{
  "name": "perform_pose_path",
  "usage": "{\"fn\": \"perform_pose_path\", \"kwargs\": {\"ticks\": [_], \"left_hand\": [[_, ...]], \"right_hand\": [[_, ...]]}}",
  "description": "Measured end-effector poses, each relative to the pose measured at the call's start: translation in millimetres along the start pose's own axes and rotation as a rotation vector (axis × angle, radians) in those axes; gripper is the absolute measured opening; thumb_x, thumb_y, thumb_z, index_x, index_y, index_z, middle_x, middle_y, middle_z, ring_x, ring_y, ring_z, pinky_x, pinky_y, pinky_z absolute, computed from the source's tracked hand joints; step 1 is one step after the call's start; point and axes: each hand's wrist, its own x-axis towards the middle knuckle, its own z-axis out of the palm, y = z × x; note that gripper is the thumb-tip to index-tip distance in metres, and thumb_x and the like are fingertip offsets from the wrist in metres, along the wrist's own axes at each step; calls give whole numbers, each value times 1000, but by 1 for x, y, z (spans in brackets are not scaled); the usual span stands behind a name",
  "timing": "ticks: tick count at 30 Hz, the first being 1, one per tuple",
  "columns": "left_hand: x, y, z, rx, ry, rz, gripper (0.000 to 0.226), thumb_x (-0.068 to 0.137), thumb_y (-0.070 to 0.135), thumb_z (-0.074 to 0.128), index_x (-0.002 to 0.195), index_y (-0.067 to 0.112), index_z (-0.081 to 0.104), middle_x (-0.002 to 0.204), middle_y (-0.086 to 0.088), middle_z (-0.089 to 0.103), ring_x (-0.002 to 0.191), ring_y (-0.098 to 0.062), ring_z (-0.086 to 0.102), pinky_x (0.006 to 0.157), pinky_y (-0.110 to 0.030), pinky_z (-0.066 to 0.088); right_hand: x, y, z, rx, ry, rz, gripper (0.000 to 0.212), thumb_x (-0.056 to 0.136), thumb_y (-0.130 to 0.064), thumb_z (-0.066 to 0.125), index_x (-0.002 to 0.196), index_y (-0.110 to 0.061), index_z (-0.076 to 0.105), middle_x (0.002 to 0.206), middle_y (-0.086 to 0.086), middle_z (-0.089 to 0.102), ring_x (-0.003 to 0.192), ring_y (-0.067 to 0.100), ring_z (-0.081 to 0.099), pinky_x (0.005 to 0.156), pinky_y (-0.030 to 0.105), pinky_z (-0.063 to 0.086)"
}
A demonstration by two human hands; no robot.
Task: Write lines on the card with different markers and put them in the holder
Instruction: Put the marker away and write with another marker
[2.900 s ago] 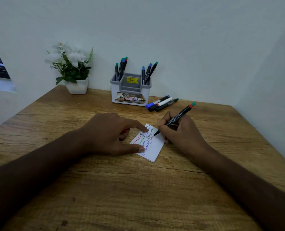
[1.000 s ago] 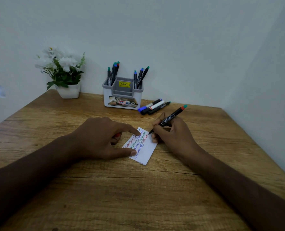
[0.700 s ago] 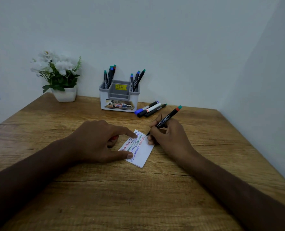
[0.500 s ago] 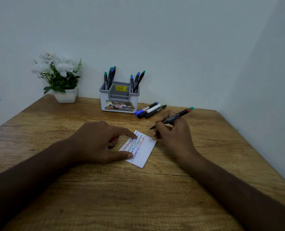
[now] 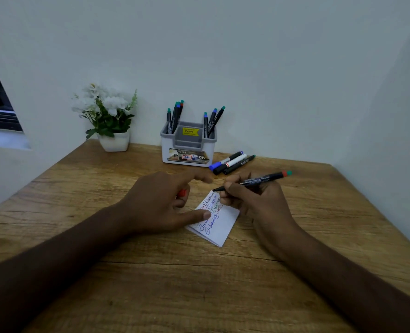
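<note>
Head view: right hand (image 5: 254,203) pinches marker (image 5: 259,180); left hand (image 5: 162,203) holds red cap (image 5: 182,193); three markers (image 5: 231,162) beside holder (image 5: 188,146).

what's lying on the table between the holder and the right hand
Three markers lie side by side on the table in the head view, between the holder and the right hand.

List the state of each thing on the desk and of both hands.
card: flat, written on
marker: uncapped, held by right hand
left hand: thumb pressing card, red cap tucked inside
holder: upright, six markers in
three markers: capped, lying beside holder
</note>
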Motion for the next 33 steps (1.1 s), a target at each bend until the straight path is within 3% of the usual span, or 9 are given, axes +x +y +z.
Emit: {"fn": "perform_pose_path", "kwargs": {"ticks": [4, 6, 11, 15, 20, 23, 26, 30, 33], "left_hand": [[0, 4, 4, -148, 21, -18, 65, 87, 60, 69, 144, 48, 39, 63, 10, 59, 57, -11, 57, 53, -26, 43], [0, 4, 6, -188, 2, -16, 70, 88, 48, 73, 146, 47, 35, 63, 7, 59, 55, -12, 55, 54, -31, 45], [1, 4, 6, -235, -20, -12, 77, 87, 31, 77, 150, 43, 33, 59, 6, 56, 51, -11, 51, 51, -27, 41], [0, 8, 7, -226, -31, 5, 80, 86, 30, 77, 151, 43, 33, 57, 8, 55, 50, -11, 52, 51, -33, 44], [-2, 13, 4, -80, -20, 15, 80, 85, 46, 73, 150, 48, 28, 60, 10, 58, 58, -6, 59, 50, -20, 39], [-4, 20, 4, 10, 17, 34, 81, 82, 49, 70, 151, 48, 26, 59, 11, 56, 56, -4, 56, 49, -22, 38], [-2, 24, 6, -17, 19, 21, 83, 81, 42, 70, 152, 46, 25, 58, 7, 57, 55, -7, 57, 48, -24, 40], [1, 26, 8, -49, 14, 24, 85, 84, 28, 70, 152, 42, 22, 55, 7, 55, 58, -5, 59, 45, -16, 30], [0, 28, 13, -144, -3, 29, 83, 84, 18, 71, 150, 42, 26, 58, 12, 56, 60, -3, 61, 46, -14, 34]], "right_hand": [[-8, -3, 6, 176, -159, 8, 34, 99, 13, 47, 87, 2, 76, 94, 18, 80, 87, 30, 79, 78, 35, 66], [-10, -3, 8, 163, -202, -11, 35, 99, 15, 43, 90, 6, 75, 97, 18, 80, 87, 31, 79, 76, 33, 66], [-9, 2, 7, 49, -185, -98, 17, 100, 9, 55, 99, 6, 72, 92, 22, 79, 82, 30, 79, 78, 36, 66], [-7, 4, 6, 10, -170, -113, 11, 99, 7, 61, 96, 2, 70, 92, 28, 77, 80, 31, 78, 80, 40, 67], [-8, 7, 7, -216, -218, -188, 6, 92, -3, 77, 98, -3, 79, 90, 8, 82, 87, 22, 81, 83, 35, 66], [-7, 10, 9, -348, -275, -212, 12, 88, -15, 83, 99, -14, 84, 97, -4, 83, 94, 13, 78, 84, 29, 63], [-8, 10, 9, -317, -272, -208, 11, 88, -14, 83, 98, -13, 84, 95, -2, 84, 92, 14, 79, 80, 24, 61], [-12, 7, 12, -299, -270, -225, 7, 90, -15, 82, 95, -11, 83, 90, 1, 84, 87, 14, 79, 76, 21, 59], [-12, 9, 15, -283, -202, -177, 10, 91, -21, 81, 97, -12, 82, 88, 0, 84, 86, 14, 80, 78, 27, 61]]}}
